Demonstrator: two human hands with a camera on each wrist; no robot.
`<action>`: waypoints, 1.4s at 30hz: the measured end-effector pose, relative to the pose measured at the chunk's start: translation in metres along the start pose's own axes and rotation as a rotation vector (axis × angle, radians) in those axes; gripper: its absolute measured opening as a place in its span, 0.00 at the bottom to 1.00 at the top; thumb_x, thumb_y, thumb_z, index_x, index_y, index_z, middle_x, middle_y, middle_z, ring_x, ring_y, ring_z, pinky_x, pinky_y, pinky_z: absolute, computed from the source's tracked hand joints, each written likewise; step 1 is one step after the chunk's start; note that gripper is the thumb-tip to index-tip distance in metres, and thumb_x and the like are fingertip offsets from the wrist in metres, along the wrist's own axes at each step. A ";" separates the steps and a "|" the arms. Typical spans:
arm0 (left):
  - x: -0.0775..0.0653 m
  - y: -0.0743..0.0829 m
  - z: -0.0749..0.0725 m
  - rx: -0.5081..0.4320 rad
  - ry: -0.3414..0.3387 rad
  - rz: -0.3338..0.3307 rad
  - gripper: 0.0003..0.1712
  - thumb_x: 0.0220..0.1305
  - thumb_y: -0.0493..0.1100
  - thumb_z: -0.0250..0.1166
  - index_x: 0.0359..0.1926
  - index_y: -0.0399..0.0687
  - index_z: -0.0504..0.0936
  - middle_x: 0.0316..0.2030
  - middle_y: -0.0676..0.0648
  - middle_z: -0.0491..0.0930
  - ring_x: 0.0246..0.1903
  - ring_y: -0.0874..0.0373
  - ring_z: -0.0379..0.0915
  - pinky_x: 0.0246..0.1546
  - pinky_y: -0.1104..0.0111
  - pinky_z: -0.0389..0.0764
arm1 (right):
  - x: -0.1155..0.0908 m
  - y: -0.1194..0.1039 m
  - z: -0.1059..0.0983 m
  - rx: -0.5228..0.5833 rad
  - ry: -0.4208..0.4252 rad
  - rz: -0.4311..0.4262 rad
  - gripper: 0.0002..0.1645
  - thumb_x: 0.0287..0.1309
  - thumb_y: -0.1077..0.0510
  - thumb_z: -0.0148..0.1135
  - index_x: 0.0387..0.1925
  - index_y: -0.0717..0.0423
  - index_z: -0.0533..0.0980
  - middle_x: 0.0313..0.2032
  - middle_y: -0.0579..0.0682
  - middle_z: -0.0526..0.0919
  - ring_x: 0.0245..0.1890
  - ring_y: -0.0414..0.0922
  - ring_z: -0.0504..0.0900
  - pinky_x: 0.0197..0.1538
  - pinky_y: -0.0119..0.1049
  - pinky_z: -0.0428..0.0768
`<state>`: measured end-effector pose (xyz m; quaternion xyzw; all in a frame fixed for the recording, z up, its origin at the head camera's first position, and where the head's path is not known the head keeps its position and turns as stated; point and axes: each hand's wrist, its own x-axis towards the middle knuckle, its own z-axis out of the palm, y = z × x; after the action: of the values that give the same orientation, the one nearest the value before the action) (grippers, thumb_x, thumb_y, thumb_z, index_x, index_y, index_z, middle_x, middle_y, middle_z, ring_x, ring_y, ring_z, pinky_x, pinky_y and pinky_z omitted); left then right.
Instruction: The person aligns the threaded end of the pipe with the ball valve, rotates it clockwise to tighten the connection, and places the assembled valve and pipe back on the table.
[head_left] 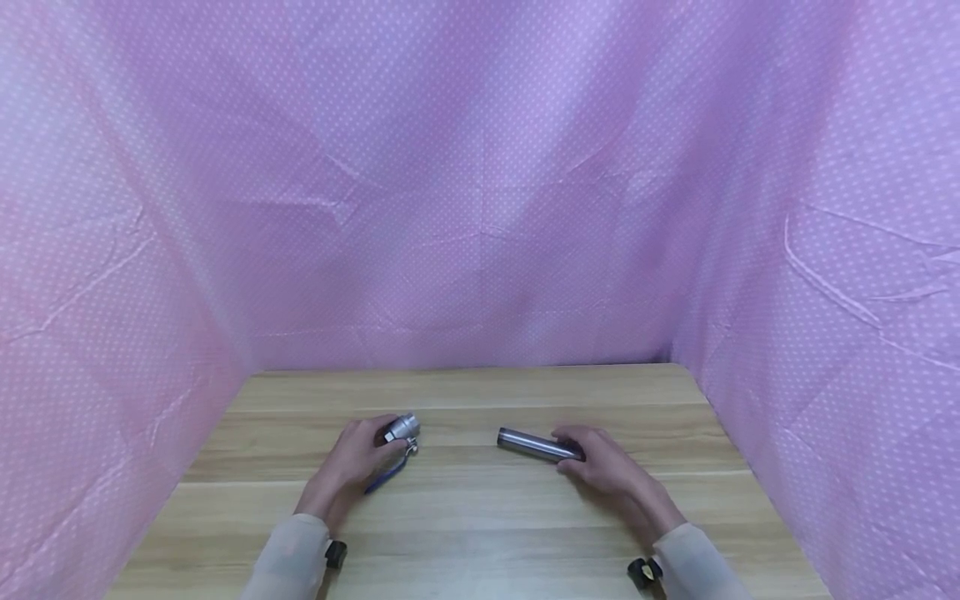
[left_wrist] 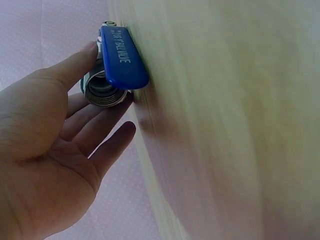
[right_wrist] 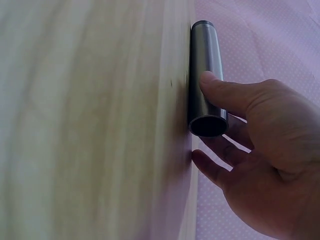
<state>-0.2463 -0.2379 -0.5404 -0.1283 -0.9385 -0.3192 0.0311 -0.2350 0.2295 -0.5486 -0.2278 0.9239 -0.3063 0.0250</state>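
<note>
At the wooden table (head_left: 480,517), the left grip (head_left: 360,454) pinches a metal ball valve (head_left: 405,427) with a blue handle (left_wrist: 122,60), while the right grip (head_left: 602,462) holds one end of a metal pipe (head_left: 531,444), apart from the valve and to its right.

dotted pink cloth (head_left: 480,208) – wooden tabletop (head_left: 472,517)

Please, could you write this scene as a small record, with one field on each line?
Left grip: pinches the ball valve
Valve handle: blue, with pale lettering
Right grip: pinches the metal pipe
Contact: ball valve and metal pipe are apart
Surface: wooden table
Background: pink-purple dotted cloth
</note>
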 end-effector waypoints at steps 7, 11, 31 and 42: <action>0.004 0.003 0.002 -0.066 0.003 -0.059 0.29 0.69 0.46 0.82 0.66 0.40 0.88 0.49 0.38 0.94 0.39 0.58 0.86 0.38 0.69 0.88 | 0.001 -0.002 0.000 0.000 -0.008 -0.006 0.22 0.68 0.56 0.79 0.61 0.53 0.87 0.56 0.48 0.92 0.55 0.46 0.90 0.63 0.49 0.90; 0.005 0.005 0.003 -0.077 0.006 -0.061 0.28 0.69 0.45 0.82 0.65 0.40 0.88 0.50 0.37 0.94 0.40 0.56 0.87 0.41 0.67 0.89 | 0.001 -0.004 0.000 -0.025 -0.010 -0.014 0.20 0.68 0.57 0.79 0.60 0.53 0.87 0.52 0.45 0.91 0.52 0.43 0.88 0.61 0.45 0.89; 0.005 0.009 0.012 -0.043 0.096 -0.025 0.22 0.72 0.42 0.79 0.63 0.45 0.91 0.49 0.42 0.96 0.46 0.50 0.90 0.57 0.52 0.89 | -0.004 -0.012 -0.001 0.023 0.023 0.042 0.15 0.74 0.57 0.74 0.59 0.51 0.87 0.46 0.41 0.91 0.45 0.37 0.86 0.55 0.38 0.88; -0.003 0.021 0.012 -0.145 0.138 0.005 0.24 0.70 0.40 0.81 0.64 0.43 0.90 0.51 0.39 0.95 0.46 0.51 0.92 0.50 0.64 0.92 | -0.009 -0.017 -0.002 0.123 0.171 0.121 0.18 0.74 0.58 0.74 0.62 0.54 0.87 0.50 0.49 0.94 0.47 0.39 0.88 0.54 0.35 0.89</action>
<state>-0.2381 -0.2148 -0.5379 -0.1102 -0.9081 -0.3943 0.0874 -0.2198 0.2224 -0.5377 -0.1427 0.9143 -0.3785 -0.0218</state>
